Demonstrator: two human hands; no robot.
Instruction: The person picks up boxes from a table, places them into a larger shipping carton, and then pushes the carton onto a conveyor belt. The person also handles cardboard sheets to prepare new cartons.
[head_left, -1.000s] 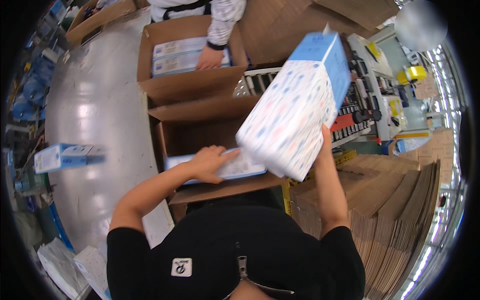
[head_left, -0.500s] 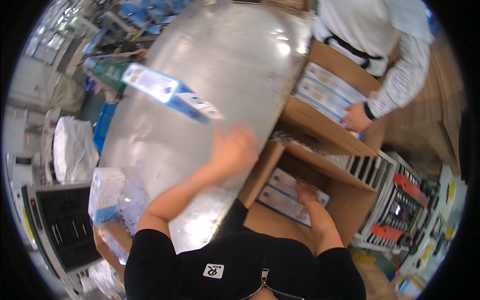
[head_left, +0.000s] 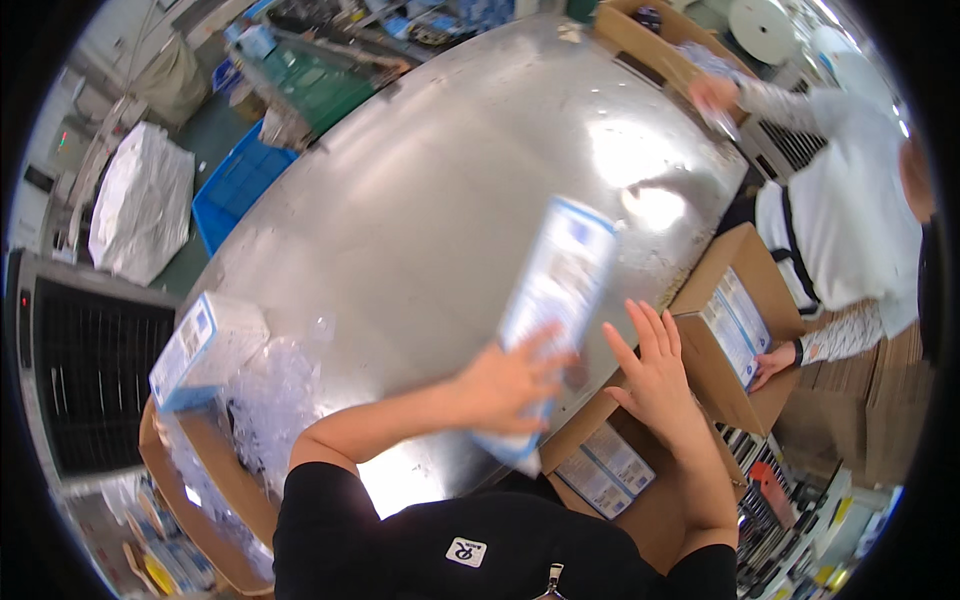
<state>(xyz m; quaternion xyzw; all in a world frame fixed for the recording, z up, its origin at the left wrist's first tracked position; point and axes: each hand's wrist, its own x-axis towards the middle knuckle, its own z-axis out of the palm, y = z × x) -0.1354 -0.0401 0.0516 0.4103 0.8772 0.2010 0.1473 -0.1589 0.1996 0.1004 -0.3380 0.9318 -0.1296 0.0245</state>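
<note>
My left hand (head_left: 515,385), blurred, has hold of a long white-and-blue box (head_left: 565,270) above the near right part of the metal table. The box stands tilted, its far end pointing away from me, and its lower end shows below my hand. My right hand (head_left: 655,375) is open with fingers spread, holding nothing, just right of that box and above the rim of an open cardboard carton (head_left: 572,437). Inside the carton, similar white-and-blue boxes (head_left: 605,470) lie flat; my right forearm hides part of the carton.
At right, a co-worker's hand (head_left: 770,365) touches boxes in another carton (head_left: 765,285); the other hand (head_left: 715,95) is near a far tray (head_left: 640,40). At left, a white-and-blue box (head_left: 205,350) stands beside clear plastic pieces (head_left: 275,405). A blue crate (head_left: 235,190) lies beyond the table edge.
The white-and-blue box, apart from my hands over the table's left side before, is now in my left hand. My right hand has come up out of the carton. The view has turned.
</note>
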